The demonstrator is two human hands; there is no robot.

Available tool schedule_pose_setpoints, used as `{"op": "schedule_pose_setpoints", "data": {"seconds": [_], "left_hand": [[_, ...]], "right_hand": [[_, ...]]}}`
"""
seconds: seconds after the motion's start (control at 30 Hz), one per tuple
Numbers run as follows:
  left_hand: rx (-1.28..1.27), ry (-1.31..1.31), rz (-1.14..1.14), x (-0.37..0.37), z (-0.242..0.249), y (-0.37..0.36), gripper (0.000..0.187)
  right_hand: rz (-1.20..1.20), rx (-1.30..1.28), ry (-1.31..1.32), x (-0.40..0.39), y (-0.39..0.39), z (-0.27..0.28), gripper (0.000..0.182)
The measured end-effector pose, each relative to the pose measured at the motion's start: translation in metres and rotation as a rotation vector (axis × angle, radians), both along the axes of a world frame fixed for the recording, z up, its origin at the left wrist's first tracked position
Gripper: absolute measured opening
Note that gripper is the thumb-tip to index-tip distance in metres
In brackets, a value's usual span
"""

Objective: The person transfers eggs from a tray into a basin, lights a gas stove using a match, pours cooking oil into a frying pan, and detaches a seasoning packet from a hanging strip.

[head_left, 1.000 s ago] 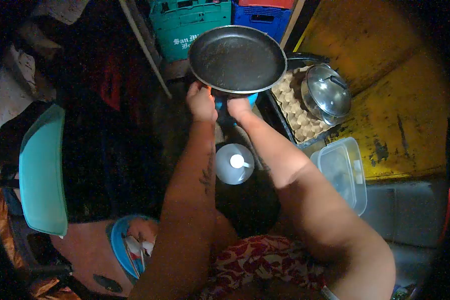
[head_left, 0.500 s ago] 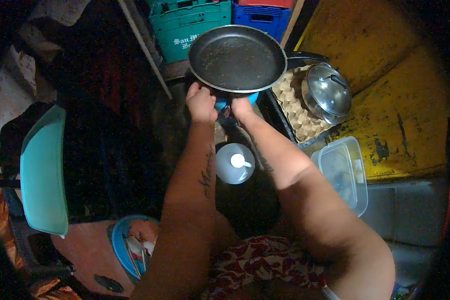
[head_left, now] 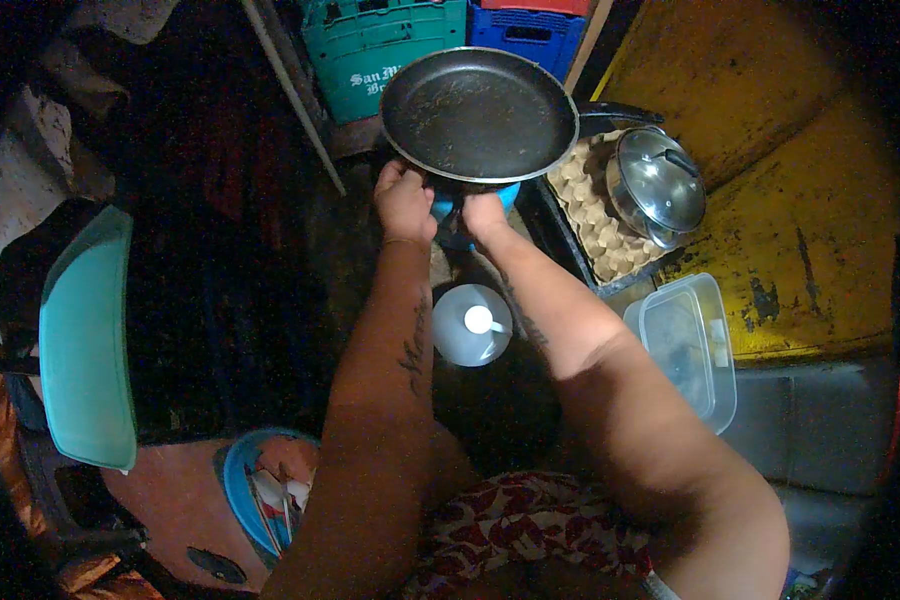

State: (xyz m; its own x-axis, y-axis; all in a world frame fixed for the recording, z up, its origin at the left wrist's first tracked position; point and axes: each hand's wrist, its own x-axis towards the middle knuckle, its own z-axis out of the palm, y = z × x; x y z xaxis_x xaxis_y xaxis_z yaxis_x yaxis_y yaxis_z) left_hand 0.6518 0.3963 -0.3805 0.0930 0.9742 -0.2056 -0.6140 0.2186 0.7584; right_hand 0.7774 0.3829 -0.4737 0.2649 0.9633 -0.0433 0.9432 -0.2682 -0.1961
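Observation:
A dark frying pan point(head_left: 480, 115) with a worn inner surface sits in front of me, its black handle pointing right. Under its near rim shows part of a blue object point(head_left: 511, 194), mostly hidden by the pan. My left hand point(head_left: 406, 205) is at the pan's near left edge, fingers curled closed; what they hold is hidden. Beside the blue object, below the rim, my right hand point(head_left: 484, 216) is closed, its fingertips out of sight. Between my forearms stands a translucent jug point(head_left: 460, 342) with a white cap.
A lidded metal pot point(head_left: 658, 185) rests on an egg tray point(head_left: 595, 215) to the right. Nearer is a clear plastic container point(head_left: 670, 340). Green point(head_left: 380, 60) and blue crates point(head_left: 525, 45) stand behind the pan. At lower left, a blue basin point(head_left: 238, 480) holds utensils.
The view has shifted very slightly. Both hands stay under the pan's near edge, and the pan has kept its place.

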Motion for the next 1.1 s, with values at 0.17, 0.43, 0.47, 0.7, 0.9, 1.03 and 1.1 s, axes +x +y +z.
{"op": "schedule_pose_setpoints", "data": {"seconds": [0.17,0.43,0.47,0.7,0.9,1.03,1.1], "left_hand": [[-0.017,-0.021,0.016,-0.006,-0.016,0.009,0.012],[-0.234,-0.208,0.073,-0.053,-0.049,0.045,0.02],[-0.265,-0.178,0.142,-0.057,-0.045,0.043,0.021],[-0.218,-0.32,0.153,-0.079,-0.064,0.058,0.026],[-0.157,-0.325,0.12,-0.082,-0.044,0.041,0.024],[-0.138,-0.24,0.077,-0.067,-0.031,0.037,0.018],[-0.149,-0.149,0.055,-0.063,-0.028,0.034,0.016]], "right_hand": [[0.013,0.023,-0.059,0.001,-0.002,-0.001,0.026],[-0.088,0.072,0.138,0.003,0.001,-0.012,0.023],[-0.086,0.044,0.195,0.005,0.003,-0.015,0.023],[-0.163,0.161,0.705,0.015,0.01,-0.048,0.019],[-0.307,0.14,0.896,0.021,0.014,-0.052,0.024],[0.188,-0.054,-0.139,0.007,-0.008,0.013,0.025],[0.106,0.034,-0.131,0.008,-0.004,0.001,0.026]]}}
